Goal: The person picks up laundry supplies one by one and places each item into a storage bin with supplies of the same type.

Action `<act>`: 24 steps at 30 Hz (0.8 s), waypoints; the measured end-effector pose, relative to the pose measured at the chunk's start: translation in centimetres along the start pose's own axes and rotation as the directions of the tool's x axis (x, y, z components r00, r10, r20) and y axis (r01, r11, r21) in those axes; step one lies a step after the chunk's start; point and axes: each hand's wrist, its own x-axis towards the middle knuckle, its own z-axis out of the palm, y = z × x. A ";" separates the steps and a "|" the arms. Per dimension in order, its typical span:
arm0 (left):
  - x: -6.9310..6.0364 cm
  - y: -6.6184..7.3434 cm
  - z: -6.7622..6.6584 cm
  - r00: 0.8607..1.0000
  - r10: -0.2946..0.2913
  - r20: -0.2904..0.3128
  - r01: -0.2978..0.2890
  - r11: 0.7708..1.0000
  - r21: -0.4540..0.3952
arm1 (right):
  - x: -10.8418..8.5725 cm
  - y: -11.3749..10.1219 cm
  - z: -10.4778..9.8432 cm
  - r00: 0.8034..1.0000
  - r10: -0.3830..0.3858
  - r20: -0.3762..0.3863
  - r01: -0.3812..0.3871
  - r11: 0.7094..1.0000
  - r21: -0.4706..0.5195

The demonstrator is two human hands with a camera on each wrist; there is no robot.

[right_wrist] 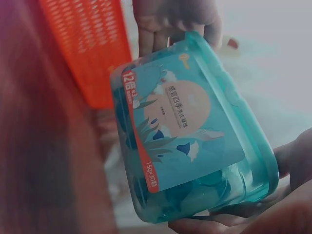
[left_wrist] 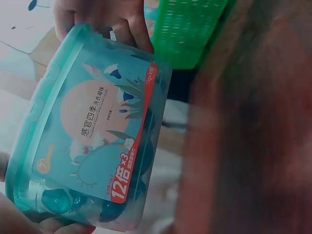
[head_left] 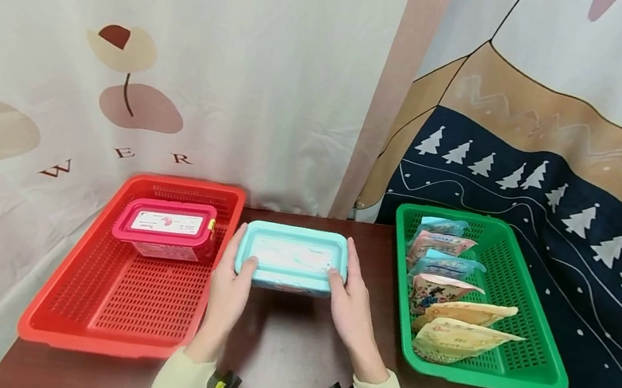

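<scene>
A teal box of laundry pods [head_left: 294, 255], lid closed, is held up above the table between both hands. My left hand [head_left: 231, 286] grips its left end and my right hand [head_left: 352, 301] its right end, each thumb on the lid's near edge. In the left wrist view the printed front label [left_wrist: 97, 122] and dark pods through the clear wall show. From the right wrist, the same box [right_wrist: 185, 131] appears with fingers of both hands at its ends. The fingers beneath the box are partly hidden.
To the left, a red basket [head_left: 144, 303] has a pink-lidded box [head_left: 167, 226] at its back. On the right, a green basket [head_left: 535, 348] holds a row of several upright pouches [head_left: 461, 340]. Both stand on a dark brown table [head_left: 285, 364]; patterned curtains [head_left: 279, 82] hang behind.
</scene>
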 end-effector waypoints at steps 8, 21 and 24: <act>0.1 2.1 -3.1 0.996 0.011 -0.093 -0.010 1.000 0.015 | -0.9 -3.1 1.6 0.998 -0.055 0.044 0.051 0.995 0.087; 0.4 3.1 -10.5 0.963 -0.060 -0.262 0.087 0.992 0.091 | -1.6 -5.8 7.9 0.980 -0.129 0.154 0.108 0.985 0.138; 0.4 2.9 -12.0 0.954 -0.071 -0.290 0.115 0.984 0.138 | -1.7 -6.2 9.2 0.978 -0.117 0.172 0.097 0.988 0.121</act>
